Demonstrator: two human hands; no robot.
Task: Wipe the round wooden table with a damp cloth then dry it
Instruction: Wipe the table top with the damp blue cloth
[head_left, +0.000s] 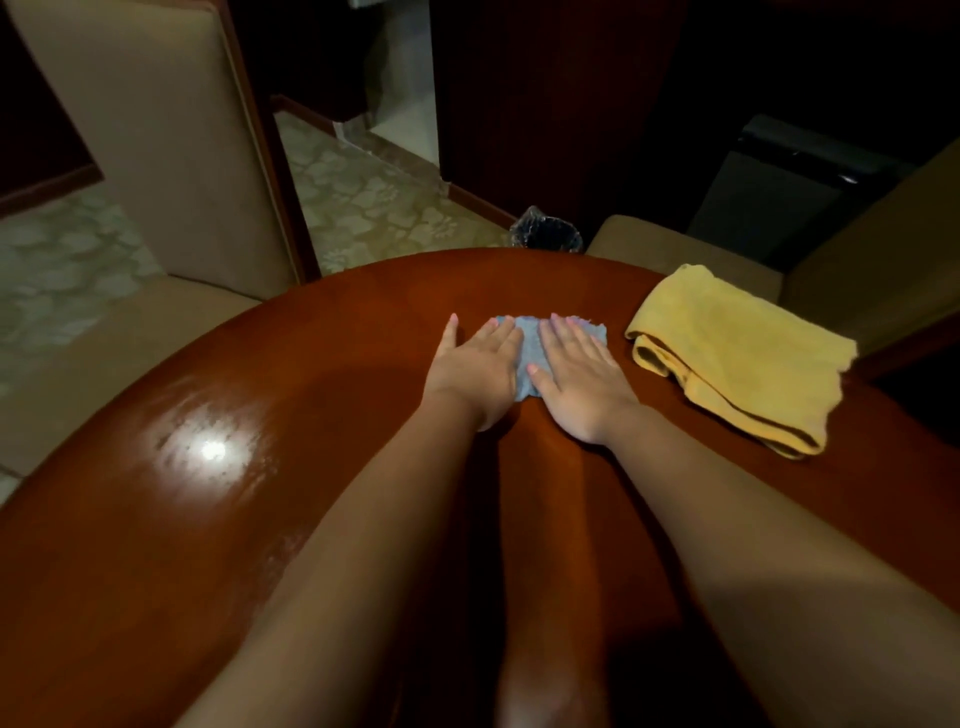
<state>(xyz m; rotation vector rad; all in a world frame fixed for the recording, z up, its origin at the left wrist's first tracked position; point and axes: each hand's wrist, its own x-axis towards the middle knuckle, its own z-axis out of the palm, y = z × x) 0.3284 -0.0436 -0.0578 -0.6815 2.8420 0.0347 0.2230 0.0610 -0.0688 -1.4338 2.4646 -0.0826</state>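
Blue-grey damp cloth (530, 353) lies at frame centre on the round wooden table (260, 426). I see the left hand (475, 369) and right hand (576, 379) pressing it flat, fingers straight, side by side. Folded yellow towel (737, 358) sits right of centre, near the cloth, not touching. Glare patch lower left.

blue cloth (524, 353): mostly hidden under both palms | table (260, 467): near edge cut off | bin (545, 234): perhaps plastic-lined, partly hidden
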